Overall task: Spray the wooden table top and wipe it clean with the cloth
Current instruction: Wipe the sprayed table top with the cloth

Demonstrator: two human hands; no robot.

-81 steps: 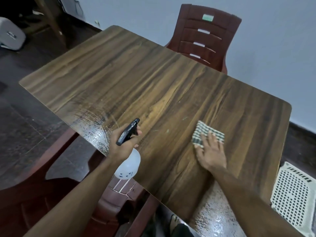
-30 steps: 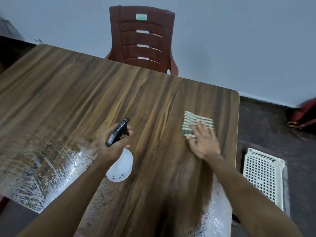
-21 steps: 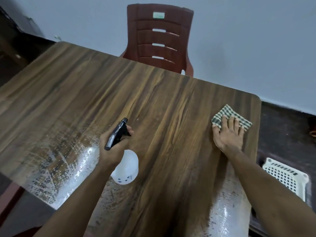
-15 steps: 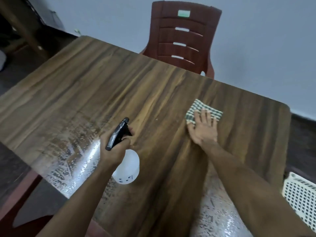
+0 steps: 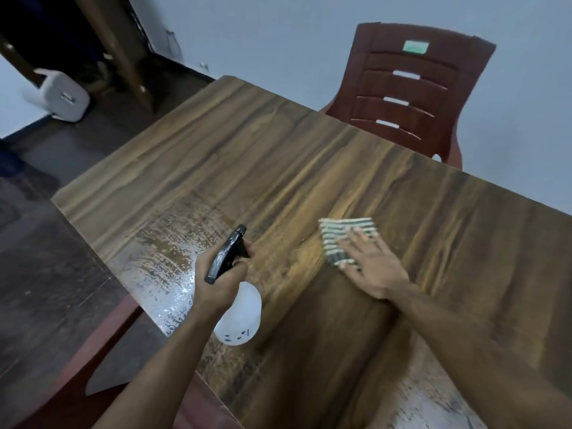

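Observation:
The wooden table top (image 5: 278,156) fills the middle of the view, with a wet, shiny patch near its left front edge. My left hand (image 5: 221,283) grips a white spray bottle (image 5: 240,317) with a black trigger head, held just above the table near that wet patch. My right hand (image 5: 370,264) presses flat, fingers straight, on a folded green-and-white checked cloth (image 5: 342,235) lying on the table's middle. The cloth's near right part is hidden under my fingers.
A dark red plastic chair (image 5: 408,97) stands at the table's far side against the pale wall. A white box-like object (image 5: 63,96) sits on the dark floor at far left beside a wooden frame. Another red chair part (image 5: 71,382) shows below the table's left edge.
My right hand has slid the cloth from the table's far right area back toward the middle. The view has swung left. My left hand keeps the bottle in much the same place.

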